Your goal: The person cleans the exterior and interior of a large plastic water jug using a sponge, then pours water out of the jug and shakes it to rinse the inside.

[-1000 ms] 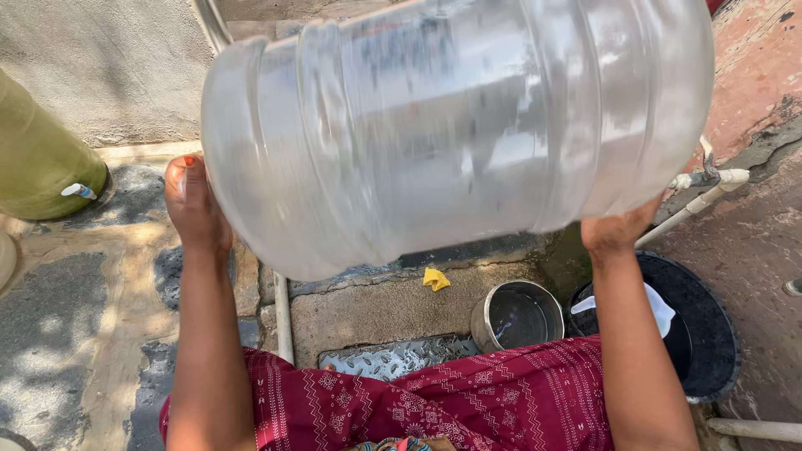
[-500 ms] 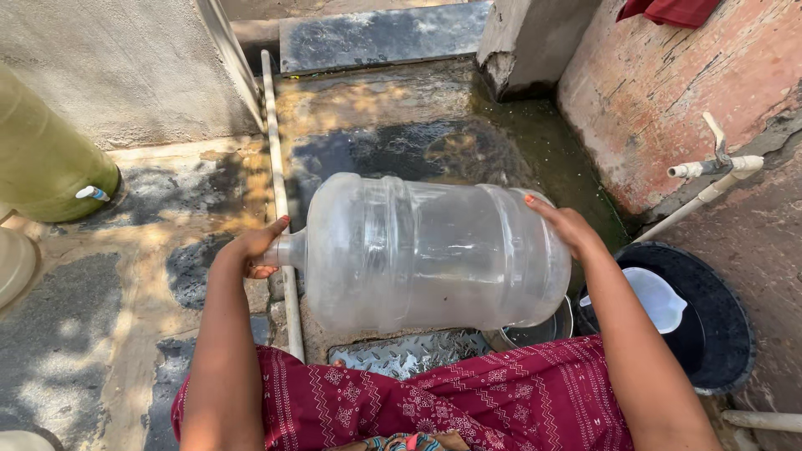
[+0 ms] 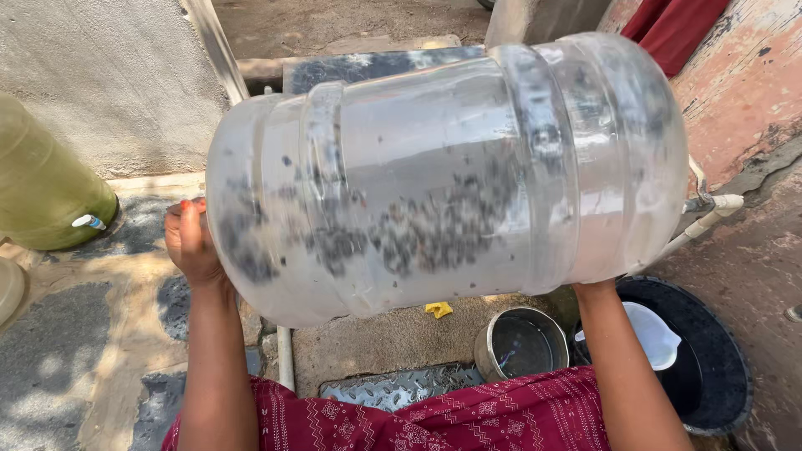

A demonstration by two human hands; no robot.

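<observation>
hands hold clear water jug [image 3: 443, 175] sideways aloft: left hand [image 3: 190, 242] presses its neck end, right hand's grip hidden behind base; dark grit still inside, rinsing seems unfinished.

Both forearms are bare, no sleeves; a maroon garment [image 3: 468, 418] with a small white woven pattern covers the lap.

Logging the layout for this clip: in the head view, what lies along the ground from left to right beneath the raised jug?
Green container → white pipe → yellow scrap → steel pot → black tub with a white scoop in it. Above them, left hand grips the clear jug.
</observation>
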